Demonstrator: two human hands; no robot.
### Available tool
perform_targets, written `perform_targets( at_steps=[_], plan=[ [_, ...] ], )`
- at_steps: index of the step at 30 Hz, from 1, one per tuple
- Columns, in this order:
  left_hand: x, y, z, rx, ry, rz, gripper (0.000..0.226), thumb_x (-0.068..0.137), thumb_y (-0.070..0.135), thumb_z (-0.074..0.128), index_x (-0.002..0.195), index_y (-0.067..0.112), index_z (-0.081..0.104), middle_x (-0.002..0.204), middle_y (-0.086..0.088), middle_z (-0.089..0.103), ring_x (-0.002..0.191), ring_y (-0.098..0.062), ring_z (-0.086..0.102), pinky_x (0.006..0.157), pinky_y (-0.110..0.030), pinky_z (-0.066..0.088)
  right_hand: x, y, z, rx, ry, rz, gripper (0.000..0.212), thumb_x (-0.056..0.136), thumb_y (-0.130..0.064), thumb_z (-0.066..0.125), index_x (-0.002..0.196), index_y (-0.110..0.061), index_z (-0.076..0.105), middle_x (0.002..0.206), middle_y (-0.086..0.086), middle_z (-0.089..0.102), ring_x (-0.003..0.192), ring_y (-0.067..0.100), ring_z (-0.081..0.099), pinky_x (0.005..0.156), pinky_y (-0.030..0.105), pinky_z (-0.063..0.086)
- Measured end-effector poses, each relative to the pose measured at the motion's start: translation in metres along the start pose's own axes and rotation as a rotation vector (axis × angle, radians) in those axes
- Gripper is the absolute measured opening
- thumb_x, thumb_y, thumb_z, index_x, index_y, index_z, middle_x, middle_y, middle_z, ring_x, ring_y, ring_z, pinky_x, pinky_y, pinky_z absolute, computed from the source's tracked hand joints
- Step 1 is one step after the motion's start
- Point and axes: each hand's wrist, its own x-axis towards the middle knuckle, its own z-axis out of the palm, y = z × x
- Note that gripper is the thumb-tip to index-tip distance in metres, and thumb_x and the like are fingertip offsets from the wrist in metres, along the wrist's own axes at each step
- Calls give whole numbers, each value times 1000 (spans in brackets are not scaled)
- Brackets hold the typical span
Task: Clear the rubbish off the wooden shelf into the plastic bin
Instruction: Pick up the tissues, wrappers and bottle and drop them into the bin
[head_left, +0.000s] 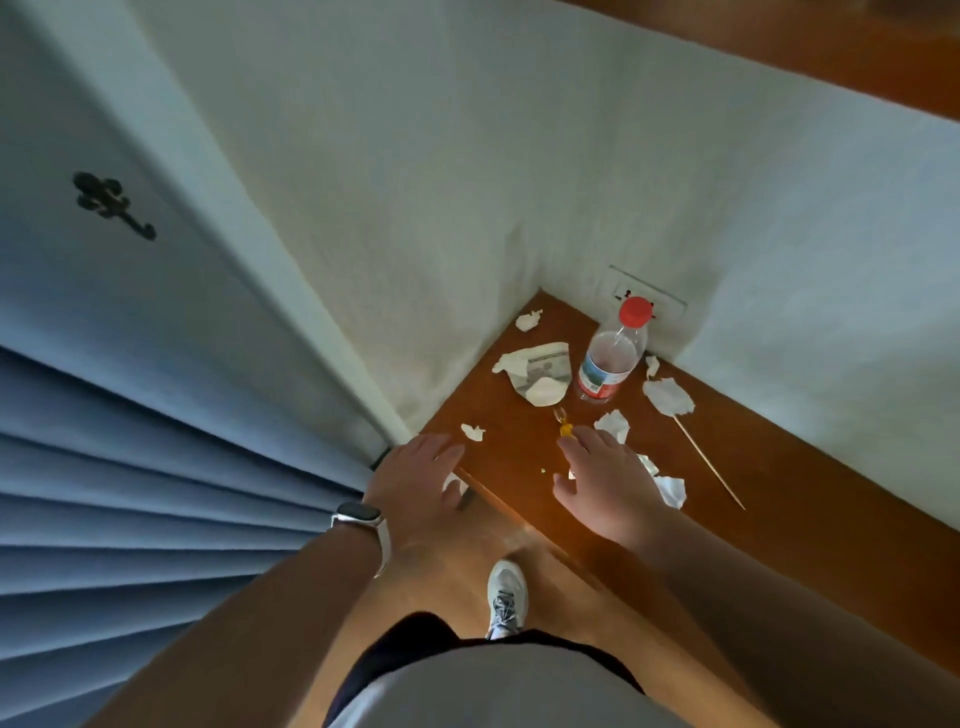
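The wooden shelf (769, 467) runs along the white wall into a corner. Rubbish lies on it: a plastic bottle (613, 358) with a red cap standing upright, a crumpled paper cup (537, 371), several torn tissue scraps (667, 396), a small orange wrapper (564, 427) and a thin wooden skewer (709, 460). My left hand (415, 486) hovers at the shelf's left front corner, fingers apart, over a white scrap (453, 486). My right hand (605, 480) is spread above the shelf's front part, fingertips near the orange wrapper, partly covering tissue pieces (670, 488). No bin is in view.
A blue pleated curtain (130, 493) hangs at the left, beside a pale door panel with a dark metal hook (111, 202). A wall socket (649, 293) sits behind the bottle. My white shoe (505, 597) stands on the wooden floor below the shelf edge.
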Motion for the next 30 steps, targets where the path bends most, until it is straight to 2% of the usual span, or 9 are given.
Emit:
perform_targets(
  at_steps=[7, 12, 14, 18, 21, 25, 27, 30],
  plan=[
    [27, 0, 11, -66, 46, -39, 44, 84, 24, 60, 126, 14, 58, 125, -8, 62, 111, -27, 59, 87, -41, 52, 24, 13, 18, 141, 14, 91, 43, 95, -39, 54, 131, -18, 48, 126, 1, 55, 114, 18, 53, 93, 30, 50],
    [62, 6, 16, -93, 0, -131, 44, 93, 33, 52, 135, 22, 45, 131, 1, 54, 113, -20, 54, 91, -38, 49, 44, 14, 26, 233, 60, 220, 45, 94, -36, 58, 132, -14, 47, 121, 4, 56, 109, 18, 56, 92, 28, 48],
    [71, 8, 22, -101, -10, -143, 43, 93, 34, 51, 133, 23, 45, 129, 1, 53, 112, -20, 53, 89, -36, 48, 52, 13, 29, 265, 60, 289, 46, 93, -37, 60, 130, -13, 47, 120, 5, 57, 109, 19, 58, 92, 29, 49],
    [82, 2, 34, -100, -33, -103, 32, 92, 31, 54, 123, 22, 55, 117, 0, 55, 105, -20, 54, 80, -32, 48, 63, 11, 37, 287, 42, 390, 46, 93, -36, 60, 128, -11, 48, 119, 8, 57, 106, 22, 60, 89, 30, 50],
    [85, -5, 40, -46, -24, -42, 19, 93, 27, 52, 110, 22, 60, 107, 0, 56, 95, -19, 55, 69, -27, 41, 68, 7, 43, 265, 17, 419, 44, 93, -32, 60, 129, -12, 47, 119, 7, 57, 106, 21, 61, 87, 29, 49],
    [85, -9, 39, -78, -4, 0, 11, 92, 24, 55, 100, 23, 62, 97, 1, 56, 87, -18, 55, 64, -26, 36, 68, 2, 46, 270, 18, 437, 46, 90, -33, 65, 128, -14, 48, 118, 5, 58, 106, 22, 62, 88, 33, 52],
    [86, -9, 36, -118, 5, 13, 11, 91, 24, 56, 100, 23, 63, 95, 1, 57, 85, -17, 54, 63, -26, 35, 66, -1, 44, 272, 37, 439, 44, 89, -33, 66, 126, -14, 49, 117, 4, 58, 106, 21, 61, 88, 33, 52],
    [87, -8, 27, -166, 29, 73, 16, 90, 25, 58, 105, 23, 64, 98, 2, 59, 86, -16, 56, 65, -25, 43, 61, -5, 37, 299, 76, 460, 43, 90, -33, 65, 126, -16, 50, 115, 2, 58, 107, 19, 60, 90, 33, 52]
  ],
)
